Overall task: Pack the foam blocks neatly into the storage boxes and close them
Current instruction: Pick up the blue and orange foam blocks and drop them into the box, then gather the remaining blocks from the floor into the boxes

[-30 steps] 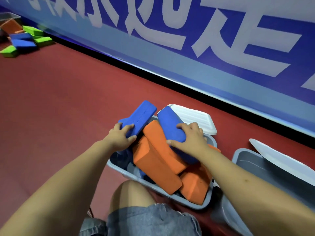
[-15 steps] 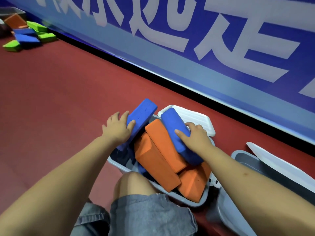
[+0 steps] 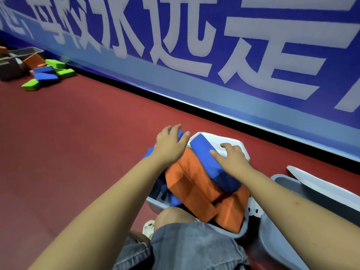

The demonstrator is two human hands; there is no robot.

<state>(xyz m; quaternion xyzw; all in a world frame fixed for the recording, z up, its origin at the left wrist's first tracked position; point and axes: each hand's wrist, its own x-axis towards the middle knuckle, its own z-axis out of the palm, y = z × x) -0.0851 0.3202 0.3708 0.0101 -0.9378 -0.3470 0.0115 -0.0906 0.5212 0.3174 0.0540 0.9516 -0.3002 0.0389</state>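
Head view: grey plastic storage box (image 3: 155,204) on the red floor (image 3: 78,152) overflows with orange foam blocks (image 3: 191,182); left hand (image 3: 169,145) presses flat on a blue foam block (image 3: 150,152); right hand (image 3: 231,156) grips another slanted blue foam block (image 3: 211,162); second grey box (image 3: 288,184) stands right.

You kneel in an indoor sports hall: red rubbery floor (image 3: 78,145), long blue banner (image 3: 214,55) with large white characters.

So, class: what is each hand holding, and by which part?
The right hand grips the tilted blue foam block across its middle. The left hand lies on another blue foam block's upper end, fingers spread.
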